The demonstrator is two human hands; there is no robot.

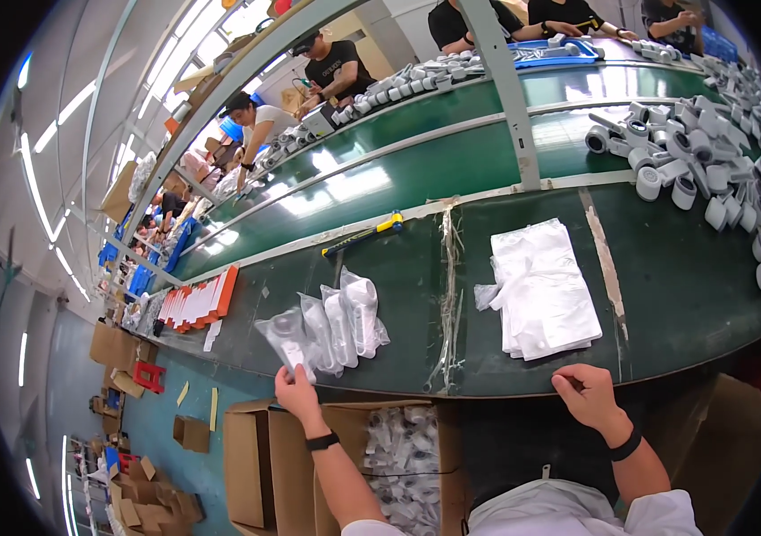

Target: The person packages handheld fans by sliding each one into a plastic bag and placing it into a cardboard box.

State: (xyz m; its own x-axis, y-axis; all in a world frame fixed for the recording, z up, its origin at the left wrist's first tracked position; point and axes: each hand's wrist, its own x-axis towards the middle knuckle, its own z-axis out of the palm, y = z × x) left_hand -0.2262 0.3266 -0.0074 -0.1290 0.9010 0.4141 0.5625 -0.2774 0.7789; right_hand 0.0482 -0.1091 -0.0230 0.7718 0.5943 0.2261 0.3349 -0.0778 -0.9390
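My left hand (297, 394) is at the table's near edge, its fingers closed on the lower end of a clear plastic bag (288, 335) with a white plastic part inside. Beside it, to the right, several more bagged white handheld devices (359, 313) lie side by side on the green table. A stack of flat white plastic bags (546, 290) lies farther right, its upper sheets creased. Just below that stack, my right hand (589, 398) hovers at the edge with fingers curled in, and nothing shows in them.
A cardboard box (296, 464) below the table holds many bagged parts. A yellow-and-black tool (363, 234) lies near the green conveyor (416, 161). White devices (680, 152) heap at the right. Orange-and-white boxes (197, 302) stand left. A metal post (507, 98) rises ahead; people work beyond.
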